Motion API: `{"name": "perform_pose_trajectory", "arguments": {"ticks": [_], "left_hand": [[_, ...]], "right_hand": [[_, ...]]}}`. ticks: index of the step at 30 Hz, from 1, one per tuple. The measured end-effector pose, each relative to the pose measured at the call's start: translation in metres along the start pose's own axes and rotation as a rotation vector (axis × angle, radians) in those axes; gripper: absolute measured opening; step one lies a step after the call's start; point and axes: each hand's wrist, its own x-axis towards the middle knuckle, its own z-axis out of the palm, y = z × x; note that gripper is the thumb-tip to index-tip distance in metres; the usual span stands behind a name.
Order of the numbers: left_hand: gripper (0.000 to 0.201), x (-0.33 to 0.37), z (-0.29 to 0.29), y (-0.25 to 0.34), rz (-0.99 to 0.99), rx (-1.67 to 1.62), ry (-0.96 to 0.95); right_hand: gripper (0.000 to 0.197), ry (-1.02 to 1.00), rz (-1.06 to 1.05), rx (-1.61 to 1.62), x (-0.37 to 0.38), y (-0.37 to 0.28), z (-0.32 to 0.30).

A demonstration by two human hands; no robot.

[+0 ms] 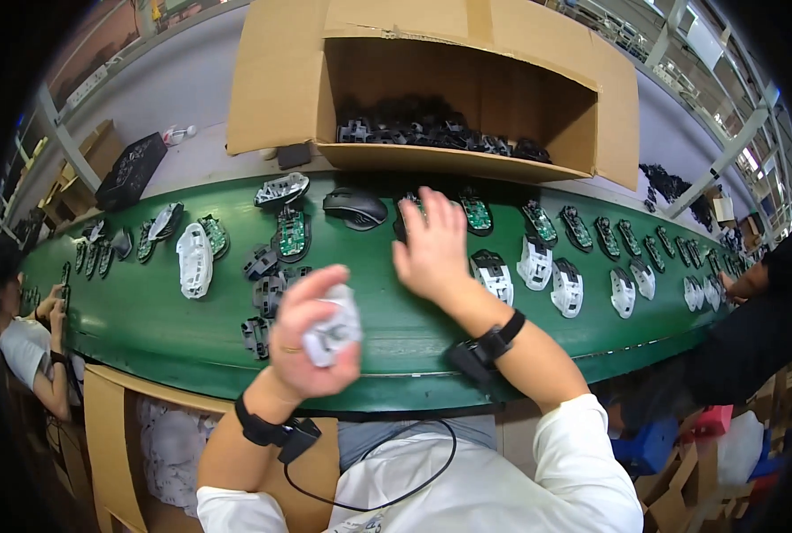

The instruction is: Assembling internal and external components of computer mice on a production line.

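Note:
Wrapped in the fingers of my left hand [294,342] is a white plastic mouse shell [336,330], slightly blurred, held above the near part of the green belt [396,342]. My right hand [436,249] reaches to the far side, fingers stretched out over a dark mouse base [400,226] that they mostly cover; whether they touch it I cannot tell. Left of that hand lies a closed black mouse [356,208]. Mouse bases with green circuit boards sit on both sides, one [292,233] farther left and another [476,213] just right of my fingers. Grey plastic parts [270,289] lie beside my left hand.
A cardboard box [449,162] with black parts stands behind the belt. White shells [567,289] and more circuit-board bases [608,235] line the right side. Another white shell [195,260] lies left. People work at both ends; a carton [116,444] of white pieces stands below left.

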Motion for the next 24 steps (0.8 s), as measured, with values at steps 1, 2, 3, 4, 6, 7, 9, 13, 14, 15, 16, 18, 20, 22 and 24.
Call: {"name": "perform_pose_trajectory", "arguments": {"ticks": [1,2,3,4,6,7,9,13,14,15,16,18,20,22,24], "left_hand": [[0.057,-0.001,0.007,0.006,-0.032,-0.030,-0.065],[0.060,-0.003,0.013,0.013,-0.061,-0.063,-0.133],[0.062,-0.008,0.018,0.015,-0.117,-0.069,-0.201],[0.056,-0.012,0.026,0.013,-0.143,-0.098,-0.209],[0.051,-0.013,0.030,0.013,-0.230,0.046,-0.309],[0.051,-0.013,0.025,0.011,-0.232,0.062,-0.308],[0.049,-0.011,0.012,0.007,-0.484,0.070,-0.335],[0.059,-0.011,0.000,-0.005,-1.073,-0.499,-0.125],[0.062,-0.013,-0.001,-0.013,-1.067,-0.520,-0.057],[0.062,-0.009,0.000,-0.014,-1.076,-0.572,0.027],[0.063,-0.004,0.003,-0.013,-1.074,-0.623,0.104],[0.063,-0.014,0.014,-0.015,-1.011,-0.620,0.165],[0.061,-0.035,0.019,-0.015,-0.931,-0.456,0.144],[0.064,-0.036,0.010,-0.003,-0.890,-0.323,0.039],[0.073,-0.023,-0.002,0.016,-0.957,-0.025,-0.222]], "right_hand": [[0.062,-0.035,0.016,-0.015,-0.005,0.014,0.004],[0.058,-0.110,0.051,0.044,-0.014,0.021,0.012],[0.056,-0.204,0.068,0.068,-0.018,0.020,0.016],[0.055,-0.298,0.086,0.093,-0.022,0.020,0.019],[0.049,-0.240,0.044,0.060,-0.032,0.021,0.017],[0.047,-0.237,0.048,0.085,-0.033,0.017,0.012],[0.039,-0.195,0.041,0.118,-0.035,0.013,-0.004],[0.036,-0.101,-0.061,0.336,-0.038,0.018,-0.018],[0.034,-0.067,-0.137,0.304,-0.037,0.018,-0.019],[0.032,-0.143,-0.190,0.322,-0.040,0.015,-0.023],[0.031,-0.209,-0.241,0.333,-0.041,0.010,-0.031],[0.043,-0.363,-0.275,0.456,-0.052,-0.001,-0.043],[0.069,-0.521,-0.300,0.552,-0.059,-0.003,-0.041],[0.070,-0.589,-0.332,0.565,-0.053,0.001,-0.049],[0.070,-0.542,-0.307,0.591,-0.057,0.003,-0.042]]}}
